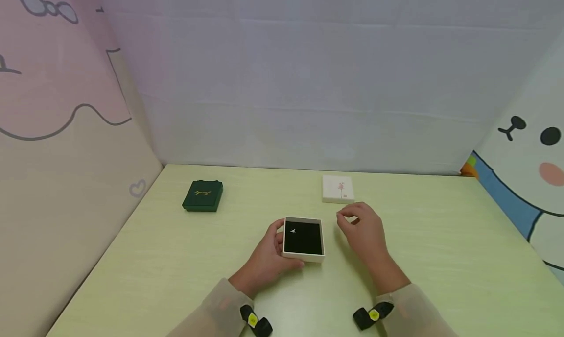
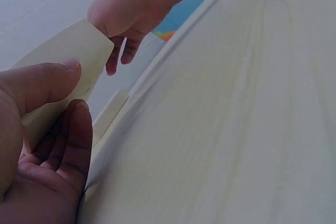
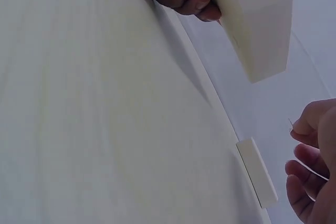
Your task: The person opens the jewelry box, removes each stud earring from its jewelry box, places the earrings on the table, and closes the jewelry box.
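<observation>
My left hand (image 1: 272, 261) grips an open white jewelry box (image 1: 304, 257) by its left side, thumb along the near wall. The left wrist view shows the box (image 2: 79, 51) held up off the table. On its black padded insert (image 1: 306, 244) sits a small silvery star-shaped stud earring (image 1: 293, 231), left of centre. To the right of the box, apart from it, my right hand (image 1: 363, 231) pinches a tiny stud earring (image 3: 291, 125) between thumb and forefinger. Only a thin pin and a speck of it show; the rest is hidden by the fingertips.
A white box lid (image 1: 338, 189) with a pink flamingo print lies on the table (image 1: 176, 278) beyond my right hand. A dark green box (image 1: 202, 196) with gold lettering stands at the back left. A pale curtain (image 1: 308, 82) hangs behind the table.
</observation>
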Demonstrator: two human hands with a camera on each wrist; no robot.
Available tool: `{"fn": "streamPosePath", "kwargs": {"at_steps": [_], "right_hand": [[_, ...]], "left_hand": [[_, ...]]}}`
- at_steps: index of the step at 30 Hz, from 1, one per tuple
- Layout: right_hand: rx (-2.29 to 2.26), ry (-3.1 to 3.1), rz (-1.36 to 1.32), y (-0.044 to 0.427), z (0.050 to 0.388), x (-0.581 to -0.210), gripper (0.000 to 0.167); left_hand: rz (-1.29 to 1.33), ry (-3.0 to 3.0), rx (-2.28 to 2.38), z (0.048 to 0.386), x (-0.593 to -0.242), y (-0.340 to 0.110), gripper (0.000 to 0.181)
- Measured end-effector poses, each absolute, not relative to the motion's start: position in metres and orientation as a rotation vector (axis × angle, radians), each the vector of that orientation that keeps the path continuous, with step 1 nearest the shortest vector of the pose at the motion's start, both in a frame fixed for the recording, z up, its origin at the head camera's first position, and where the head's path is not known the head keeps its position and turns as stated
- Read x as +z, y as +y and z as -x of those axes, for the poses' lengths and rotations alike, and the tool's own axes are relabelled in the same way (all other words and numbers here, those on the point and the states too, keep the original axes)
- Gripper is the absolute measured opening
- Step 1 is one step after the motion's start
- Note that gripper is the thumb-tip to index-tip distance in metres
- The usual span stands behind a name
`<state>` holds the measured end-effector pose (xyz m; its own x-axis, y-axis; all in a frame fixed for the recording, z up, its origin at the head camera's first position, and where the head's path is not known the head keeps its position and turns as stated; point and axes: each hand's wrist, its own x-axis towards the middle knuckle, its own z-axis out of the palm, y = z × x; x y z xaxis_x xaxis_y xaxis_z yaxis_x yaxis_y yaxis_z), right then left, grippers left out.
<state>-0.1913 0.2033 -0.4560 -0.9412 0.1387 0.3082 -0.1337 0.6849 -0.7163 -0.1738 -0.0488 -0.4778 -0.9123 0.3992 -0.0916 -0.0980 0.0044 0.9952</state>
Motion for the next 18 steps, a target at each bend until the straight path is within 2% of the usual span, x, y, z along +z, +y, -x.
{"fn": "streamPosePath", "kwargs": {"at_steps": [18], "right_hand": [[1.199, -2.733, 0.106, 0.228, 0.205, -0.456, 0.017]], "left_hand": [[-0.274, 1.911, 1.982, 0.175, -0.482, -0.048, 0.112]]}}
